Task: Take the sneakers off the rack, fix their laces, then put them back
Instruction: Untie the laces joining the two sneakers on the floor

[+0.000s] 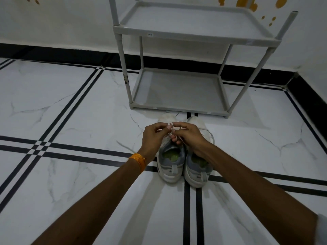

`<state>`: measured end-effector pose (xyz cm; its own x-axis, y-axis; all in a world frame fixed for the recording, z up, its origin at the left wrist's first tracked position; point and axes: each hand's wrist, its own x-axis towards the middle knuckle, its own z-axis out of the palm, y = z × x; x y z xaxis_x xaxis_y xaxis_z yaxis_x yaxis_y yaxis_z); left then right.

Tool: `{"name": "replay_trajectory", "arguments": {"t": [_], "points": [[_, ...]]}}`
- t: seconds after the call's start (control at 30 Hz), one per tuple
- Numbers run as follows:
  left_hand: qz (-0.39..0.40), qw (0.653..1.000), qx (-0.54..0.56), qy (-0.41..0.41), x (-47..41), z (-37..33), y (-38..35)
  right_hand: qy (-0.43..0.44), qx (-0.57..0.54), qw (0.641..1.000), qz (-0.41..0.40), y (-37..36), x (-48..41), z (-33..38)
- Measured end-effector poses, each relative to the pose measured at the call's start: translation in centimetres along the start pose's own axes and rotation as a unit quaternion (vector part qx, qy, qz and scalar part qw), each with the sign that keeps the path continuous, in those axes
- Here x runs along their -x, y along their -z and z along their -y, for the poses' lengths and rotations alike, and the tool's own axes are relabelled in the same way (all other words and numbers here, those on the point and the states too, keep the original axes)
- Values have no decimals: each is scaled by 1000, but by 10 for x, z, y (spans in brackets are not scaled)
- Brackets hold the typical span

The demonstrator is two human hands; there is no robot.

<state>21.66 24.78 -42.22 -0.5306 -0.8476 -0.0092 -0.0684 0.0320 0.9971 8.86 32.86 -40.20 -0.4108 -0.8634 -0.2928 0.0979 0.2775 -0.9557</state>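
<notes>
Two white-and-grey sneakers stand side by side on the floor, heels toward me: the left sneaker and the right sneaker. Both my hands meet over the left sneaker's tongue. My left hand and my right hand each pinch a strand of its pale lace, fingertips nearly touching. The hands hide the lacing beneath. Just beyond the toes stands the grey plastic shoe rack, with nothing on either visible shelf.
The floor is white marble tile with black stripe lines. A wall with a black skirting runs behind the rack, and another wall closes the right side. An orange thread band circles my left wrist.
</notes>
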Motion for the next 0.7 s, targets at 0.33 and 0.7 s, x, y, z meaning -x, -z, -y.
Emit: {"name": "replay_trajectory", "arguments": {"t": [0.33,0.7], "points": [[-28,972,-174,-154,-8,8,-10,-11,-9,1000,9,0,-1,0],[-3,984,-156,-82,-11,-9,-5,-1,24,999,38,7,-5,-1]]}}
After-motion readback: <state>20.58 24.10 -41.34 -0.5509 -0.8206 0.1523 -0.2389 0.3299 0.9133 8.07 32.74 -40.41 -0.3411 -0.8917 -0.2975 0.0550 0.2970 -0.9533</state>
